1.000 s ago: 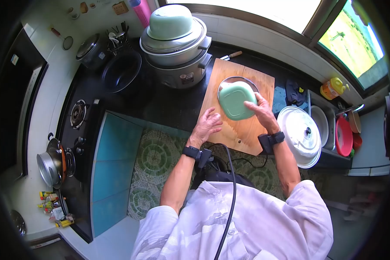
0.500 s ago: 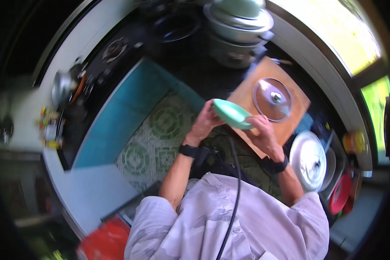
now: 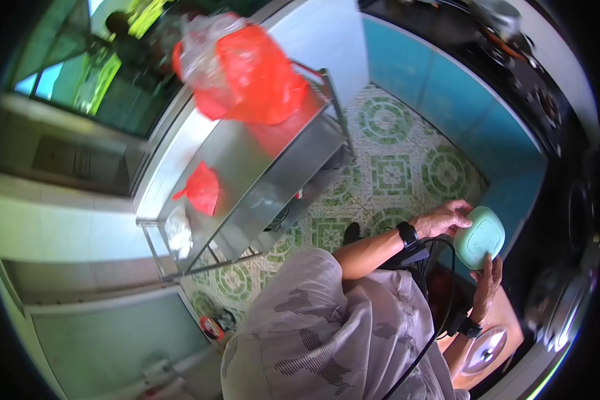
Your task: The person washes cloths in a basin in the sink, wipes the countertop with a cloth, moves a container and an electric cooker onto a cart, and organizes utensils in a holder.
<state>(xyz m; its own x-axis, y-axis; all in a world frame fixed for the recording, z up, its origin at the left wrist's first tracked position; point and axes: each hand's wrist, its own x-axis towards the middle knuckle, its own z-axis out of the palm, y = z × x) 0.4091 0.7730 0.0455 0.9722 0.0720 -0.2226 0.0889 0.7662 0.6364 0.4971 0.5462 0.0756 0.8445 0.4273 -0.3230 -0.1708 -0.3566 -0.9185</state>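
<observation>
A shallow pale green bowl (image 3: 481, 237) is held between my hands at the right of the view, its underside towards the camera. My left hand (image 3: 449, 219) grips the rim on the near left side, thumb against the outside. My right hand (image 3: 489, 288) has its fingers on the bowl's lower edge. Below the right forearm lies a glass lid (image 3: 485, 349) on a wooden board (image 3: 507, 319), partly covered by the arm. What the bowl holds inside, if anything, is hidden.
A metal rack (image 3: 247, 193) with red plastic bags (image 3: 257, 73) stands to the left on the green-patterned tile floor (image 3: 388, 175). Teal cabinets (image 3: 440, 87) support a dark counter with a stove (image 3: 547, 107) and a pot (image 3: 499, 17). A black cable (image 3: 450, 293) hangs across my front.
My view has swung left, from the counter with the board and lid to the rack and floor. Both hands still hold the bowl, now tipped so its underside shows.
</observation>
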